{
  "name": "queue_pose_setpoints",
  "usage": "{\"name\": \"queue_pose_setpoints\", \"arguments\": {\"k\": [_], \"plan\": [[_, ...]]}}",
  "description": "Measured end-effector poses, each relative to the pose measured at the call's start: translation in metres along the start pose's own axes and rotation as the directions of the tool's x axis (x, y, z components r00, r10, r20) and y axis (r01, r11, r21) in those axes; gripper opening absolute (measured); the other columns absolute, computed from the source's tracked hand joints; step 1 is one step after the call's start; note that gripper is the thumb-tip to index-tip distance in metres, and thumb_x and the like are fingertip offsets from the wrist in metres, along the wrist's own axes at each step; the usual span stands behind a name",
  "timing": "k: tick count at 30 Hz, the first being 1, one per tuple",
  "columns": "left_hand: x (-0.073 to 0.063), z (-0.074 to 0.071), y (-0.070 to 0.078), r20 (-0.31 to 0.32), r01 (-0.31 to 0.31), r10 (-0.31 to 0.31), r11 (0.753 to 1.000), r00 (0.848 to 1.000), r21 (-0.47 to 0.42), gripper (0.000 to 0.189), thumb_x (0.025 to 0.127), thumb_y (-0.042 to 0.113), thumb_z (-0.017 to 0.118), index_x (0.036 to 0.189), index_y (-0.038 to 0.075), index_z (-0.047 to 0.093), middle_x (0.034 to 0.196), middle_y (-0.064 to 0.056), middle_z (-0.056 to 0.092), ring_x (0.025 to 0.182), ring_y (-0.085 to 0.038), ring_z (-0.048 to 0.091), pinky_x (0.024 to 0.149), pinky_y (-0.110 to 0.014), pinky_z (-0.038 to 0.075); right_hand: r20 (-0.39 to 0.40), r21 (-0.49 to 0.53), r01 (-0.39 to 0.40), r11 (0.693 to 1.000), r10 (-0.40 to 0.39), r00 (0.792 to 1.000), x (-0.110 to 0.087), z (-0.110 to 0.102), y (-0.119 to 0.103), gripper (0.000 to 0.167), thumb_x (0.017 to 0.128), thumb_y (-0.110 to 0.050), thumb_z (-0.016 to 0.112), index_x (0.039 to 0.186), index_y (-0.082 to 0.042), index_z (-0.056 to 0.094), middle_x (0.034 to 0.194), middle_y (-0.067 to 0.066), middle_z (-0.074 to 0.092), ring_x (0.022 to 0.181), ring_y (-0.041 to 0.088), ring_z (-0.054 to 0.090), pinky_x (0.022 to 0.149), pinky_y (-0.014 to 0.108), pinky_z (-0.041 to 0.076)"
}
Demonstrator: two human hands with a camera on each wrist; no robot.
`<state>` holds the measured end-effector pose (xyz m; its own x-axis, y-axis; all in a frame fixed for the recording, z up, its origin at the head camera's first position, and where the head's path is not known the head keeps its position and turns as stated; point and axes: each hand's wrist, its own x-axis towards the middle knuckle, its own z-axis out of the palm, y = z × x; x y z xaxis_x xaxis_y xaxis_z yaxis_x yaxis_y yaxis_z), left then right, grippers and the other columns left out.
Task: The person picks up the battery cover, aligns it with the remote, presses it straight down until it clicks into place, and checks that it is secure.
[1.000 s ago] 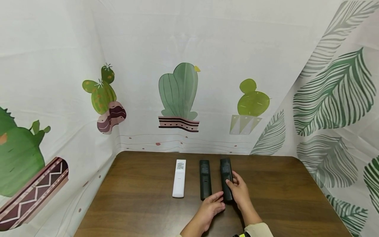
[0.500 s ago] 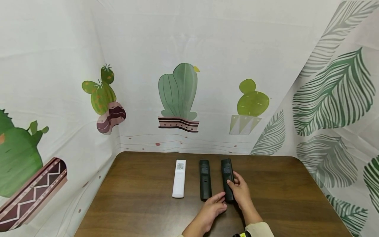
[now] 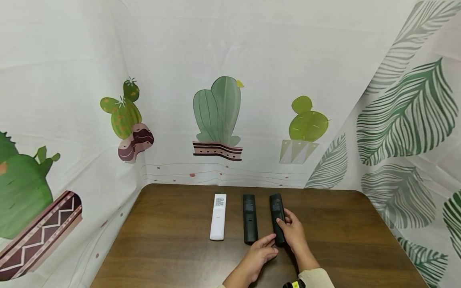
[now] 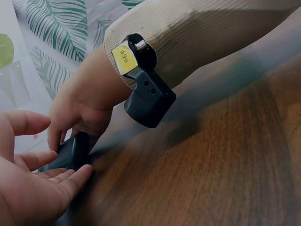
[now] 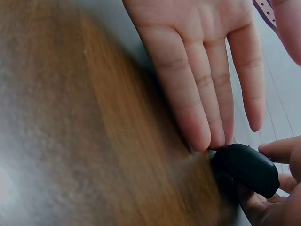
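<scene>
Three remote controls lie in a row with their backs up. At the right is a black remote control (image 3: 276,212), pinched along its sides between the thumb and fingers of my right hand (image 3: 293,234). My left hand (image 3: 256,256) reaches to its near end with fingers extended. In the right wrist view, the left fingertips (image 5: 200,139) come right up to the end of the black remote (image 5: 247,169). Left of it lies a second black remote control (image 3: 250,220), followed by a white remote control (image 3: 217,218) bearing a printed code.
The brown wooden table (image 3: 162,236) ends at the back against a white cloth (image 3: 259,48) printed with cacti and leaves. A wrist camera (image 4: 150,101) with a yellow label is strapped over the right sleeve (image 4: 188,37).
The right-hand black remote has shifted slightly to the right, with both hands moving along with it. The middle black remote and the white one have stayed in place.
</scene>
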<state>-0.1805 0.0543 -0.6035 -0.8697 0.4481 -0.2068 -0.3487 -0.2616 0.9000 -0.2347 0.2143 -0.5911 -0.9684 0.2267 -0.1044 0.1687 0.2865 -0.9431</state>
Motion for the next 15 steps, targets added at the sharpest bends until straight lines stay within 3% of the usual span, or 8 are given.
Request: {"name": "queue_pose_setpoints", "arguments": {"k": [6,11,15], "plan": [[0.0000,0.0024,0.0014,0.010,0.002,-0.002,1.000,1.000,0.009,0.065,0.087,0.005,0.061,0.148,-0.009,0.042,0.157,-0.032,0.036,0.148,-0.042,0.035,0.107,-0.037,0.051,-0.002,-0.109,0.026,0.994,-0.027,1.000,0.0010,-0.0034,-0.0021,0.056,0.098,-0.014,0.061,0.148,0.003,0.042,0.122,0.030,0.062,0.102,0.030,0.065,0.076,0.029,0.053],[-0.0002,0.0045,0.0012,0.012,0.002,-0.003,1.000,1.000,0.022,0.065,0.086,0.005,0.061,0.148,-0.008,0.043,0.157,-0.029,0.037,0.148,-0.040,0.036,0.109,-0.040,0.049,-0.026,-0.252,0.048,0.967,-0.057,0.998,0.0022,-0.0067,-0.0002,0.053,0.098,-0.016,0.062,0.144,0.005,0.048,0.118,0.028,0.065,0.103,0.033,0.065,0.081,0.034,0.051],[0.0001,0.0054,-0.0015,0.012,0.002,-0.003,0.999,1.000,0.052,0.066,0.086,0.006,0.061,0.148,-0.006,0.044,0.158,-0.025,0.038,0.149,-0.040,0.033,0.113,-0.044,0.045,-0.043,-0.307,0.066,0.950,-0.083,0.996,0.0031,-0.0085,0.0022,0.050,0.097,-0.018,0.062,0.140,0.007,0.052,0.113,0.026,0.065,0.098,0.031,0.064,0.080,0.034,0.050]]}}
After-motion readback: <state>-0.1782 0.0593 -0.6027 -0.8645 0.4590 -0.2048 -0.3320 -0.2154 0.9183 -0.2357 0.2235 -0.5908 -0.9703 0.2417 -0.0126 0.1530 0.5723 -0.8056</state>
